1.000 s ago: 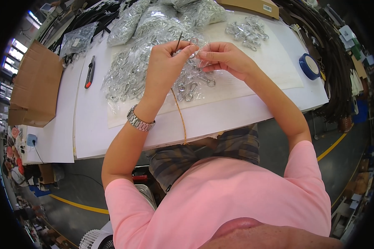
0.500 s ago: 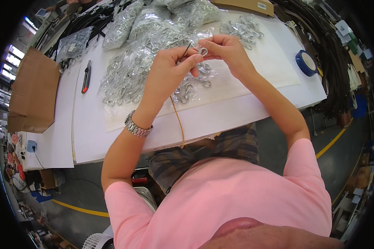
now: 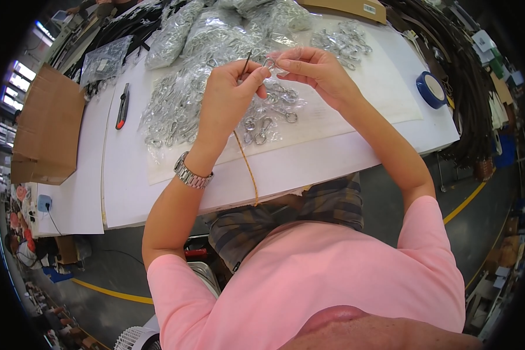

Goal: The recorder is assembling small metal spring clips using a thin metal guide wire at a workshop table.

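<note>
Over the middle of the table, my left hand [image 3: 230,87] is closed in a pinch around a thin dark rod [image 3: 246,63], which sticks up past the fingers. Below that hand a thin yellow-brown cord [image 3: 248,166] runs to the table's near edge; whether it joins the rod is hidden. A small silver metal hook [image 3: 269,62] is between the two hands, at the left thumb tip. My right hand [image 3: 315,73] pinches the hook's other side, with a bit of clear plastic by its fingers. Under both hands lie several silver snap hooks [image 3: 263,131] in clear wrappers.
Bulging clear bags [image 3: 213,32] of metal hooks are heaped at the back, with a smaller pile [image 3: 344,44] to their right. A red-and-black utility knife [image 3: 122,107] and cardboard box [image 3: 49,125] are left, a blue tape roll [image 3: 430,89] right. Dark straps [image 3: 458,87] hang beyond.
Both hands have shifted slightly; the left has moved left and a little away from the right. The hook has gone left and up, showing more between the fingertips. The dark rod now stands more upright.
</note>
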{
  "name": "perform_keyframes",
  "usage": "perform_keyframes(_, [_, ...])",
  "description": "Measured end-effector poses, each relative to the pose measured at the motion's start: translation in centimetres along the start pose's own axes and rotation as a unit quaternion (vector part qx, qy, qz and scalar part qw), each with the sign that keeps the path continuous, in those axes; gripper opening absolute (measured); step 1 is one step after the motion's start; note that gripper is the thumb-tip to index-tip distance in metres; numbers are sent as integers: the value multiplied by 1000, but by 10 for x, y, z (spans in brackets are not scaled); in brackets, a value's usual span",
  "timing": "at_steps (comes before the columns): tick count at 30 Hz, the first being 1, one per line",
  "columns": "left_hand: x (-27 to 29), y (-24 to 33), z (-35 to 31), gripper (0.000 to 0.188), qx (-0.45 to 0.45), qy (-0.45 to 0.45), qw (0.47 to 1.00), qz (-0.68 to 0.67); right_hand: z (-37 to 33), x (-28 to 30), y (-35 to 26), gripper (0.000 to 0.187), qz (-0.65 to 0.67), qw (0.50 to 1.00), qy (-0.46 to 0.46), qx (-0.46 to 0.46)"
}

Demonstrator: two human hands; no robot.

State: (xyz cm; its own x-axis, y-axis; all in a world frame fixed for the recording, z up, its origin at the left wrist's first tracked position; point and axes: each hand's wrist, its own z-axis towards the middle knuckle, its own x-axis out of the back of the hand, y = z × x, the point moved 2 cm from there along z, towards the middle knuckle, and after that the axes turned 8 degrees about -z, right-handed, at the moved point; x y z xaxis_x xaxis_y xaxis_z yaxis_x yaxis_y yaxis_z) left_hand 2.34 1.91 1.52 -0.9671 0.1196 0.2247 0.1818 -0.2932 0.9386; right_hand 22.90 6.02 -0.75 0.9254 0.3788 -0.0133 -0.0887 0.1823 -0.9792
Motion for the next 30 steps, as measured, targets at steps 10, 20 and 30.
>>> perform_keyframes(10, [-2, 2, -1, 21, -2, -10, 1000, 6, -7, -3, -11, 24, -65, 996, 55, 22])
perform_keyframes(20, [-2, 13, -5, 22, 3, 8, 999, -50, -9, -5, -19, 29, -122, 985, 97, 69])
perform_keyframes(30, [-4, 6, -3, 23, 13, -20, 1000, -9, -5, -6, -11, 25, -45, 993, 68, 83])
